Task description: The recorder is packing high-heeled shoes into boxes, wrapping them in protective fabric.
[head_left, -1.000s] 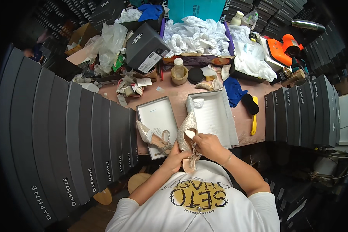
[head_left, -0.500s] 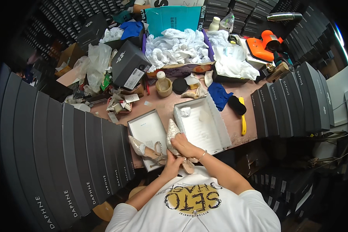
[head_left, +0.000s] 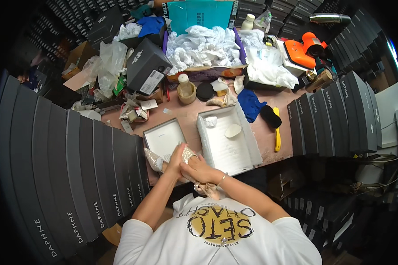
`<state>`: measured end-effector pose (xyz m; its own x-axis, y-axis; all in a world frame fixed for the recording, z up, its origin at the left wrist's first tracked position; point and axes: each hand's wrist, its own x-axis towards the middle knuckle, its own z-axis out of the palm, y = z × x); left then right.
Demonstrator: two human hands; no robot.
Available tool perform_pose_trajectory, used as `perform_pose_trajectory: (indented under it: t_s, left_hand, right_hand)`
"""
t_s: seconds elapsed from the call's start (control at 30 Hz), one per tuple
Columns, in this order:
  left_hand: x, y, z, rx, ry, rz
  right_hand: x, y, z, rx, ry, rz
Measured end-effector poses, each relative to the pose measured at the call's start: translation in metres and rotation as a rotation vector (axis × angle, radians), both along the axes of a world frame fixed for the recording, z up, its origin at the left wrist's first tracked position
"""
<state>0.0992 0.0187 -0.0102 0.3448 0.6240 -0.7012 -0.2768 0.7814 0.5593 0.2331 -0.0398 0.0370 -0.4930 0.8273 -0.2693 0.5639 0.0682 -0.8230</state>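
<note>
Glittery beige shoe (head_left: 188, 155) between the hands; white box (head_left: 227, 141) just beyond them, blue cloth (head_left: 251, 104) and yellow brush (head_left: 277, 128) farther right, dark grey boxes (head_left: 75, 168) left.

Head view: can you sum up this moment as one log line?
left hand: on glittery shoe | right hand: gripping same shoe | second shoe: beside lid | open shoebox: behind hands

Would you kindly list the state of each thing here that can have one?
Shoe box: open, holding a small oval pad and a bit of crumpled paper.
Box lid: off, lying beside the box, inside up.
Glittery shoe: held in both hands.
Second shoe: lying at the lid's near corner.
Left hand: closed on the shoe.
Right hand: closed on the shoe.
Yellow-handled brush: lying flat, unused.
</note>
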Motion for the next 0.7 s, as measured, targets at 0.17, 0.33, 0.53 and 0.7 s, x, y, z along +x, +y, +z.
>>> perform_pose_trajectory:
  t_s: [0.17,0.33,0.53,0.7]
  left_hand:
    - [-0.005,-0.005,0.013,-0.011,0.001,0.094]
    - [0.015,-0.011,0.034,0.141,-0.128,-0.005]
    - [0.025,-0.004,0.039,0.177,-0.219,-0.101]
    - [0.031,-0.027,0.053,0.179,-0.083,0.131]
  right_hand:
    - [0.002,0.018,0.023,-0.131,0.036,0.004]
    - [0.021,-0.014,0.035,0.274,0.129,-0.083]
    - [0.05,-0.051,0.079,0.031,0.171,-0.037]
    - [0.04,-0.065,0.081,0.134,0.127,-0.291]
